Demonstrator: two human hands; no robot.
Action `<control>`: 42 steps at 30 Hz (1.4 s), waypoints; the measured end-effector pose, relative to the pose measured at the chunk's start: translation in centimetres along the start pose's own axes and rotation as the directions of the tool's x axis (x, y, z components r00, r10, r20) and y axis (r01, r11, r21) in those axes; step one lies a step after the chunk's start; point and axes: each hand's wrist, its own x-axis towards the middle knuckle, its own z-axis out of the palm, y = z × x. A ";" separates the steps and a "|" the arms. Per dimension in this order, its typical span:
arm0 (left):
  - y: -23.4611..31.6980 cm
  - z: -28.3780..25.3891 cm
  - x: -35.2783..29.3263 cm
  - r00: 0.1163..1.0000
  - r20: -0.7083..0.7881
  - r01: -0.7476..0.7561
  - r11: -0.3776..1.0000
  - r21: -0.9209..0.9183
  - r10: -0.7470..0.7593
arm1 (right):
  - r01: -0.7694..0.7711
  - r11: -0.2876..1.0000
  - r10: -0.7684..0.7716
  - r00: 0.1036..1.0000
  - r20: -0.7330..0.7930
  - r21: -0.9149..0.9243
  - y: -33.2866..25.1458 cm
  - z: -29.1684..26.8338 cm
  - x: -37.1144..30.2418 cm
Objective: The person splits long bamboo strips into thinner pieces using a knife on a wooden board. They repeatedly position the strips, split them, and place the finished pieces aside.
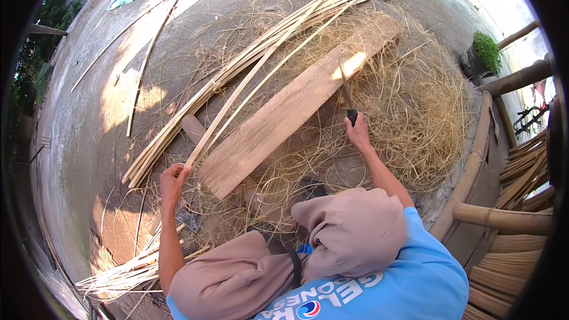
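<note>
My left hand (173,180) is closed on the near end of long, pale split bamboo strips (242,88), which run away from me toward the far right. Closed round a black handle, my right hand (357,133) holds a knife (346,90) with its narrow blade pointing away from me. The blade lies over the far half of a long wooden plank (296,108); whether it touches the wood I cannot tell. The plank slants from near my left hand to the far right. Left of the held strips lies a thick bundle of bamboo strips (225,72) on the ground.
Curly bamboo shavings (418,118) pile up right of the plank and spread around it. More strips (127,272) lie at the lower left, and a few long ones (142,77) farther off. A bamboo-pole frame (474,160) and stacked slats (510,266) stand at the right, near a potted plant (487,53).
</note>
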 end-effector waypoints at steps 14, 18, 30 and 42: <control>10.9 -7.1 -4.0 0.983 -0.184 -0.019 0.990 -0.142 -0.007 | -0.255 0.140 0.651 0.752 0.105 0.957 12.8 -20.5 1.1; 7.6 -2.5 -7.0 0.987 0.131 0.142 0.899 -0.415 -0.095 | -0.146 0.043 0.575 0.813 0.095 0.988 10.8 -19.8 -4.8; 4.8 10.9 -14.0 0.946 0.315 0.177 0.938 -0.297 -0.079 | 0.320 0.894 -0.307 0.947 0.089 -0.315 -7.9 -5.8 -9.2; -3.1 7.9 -21.8 0.776 0.541 0.493 0.847 -0.199 -0.324 | 0.250 0.945 -0.219 0.963 0.158 -0.210 -7.5 3.0 -4.7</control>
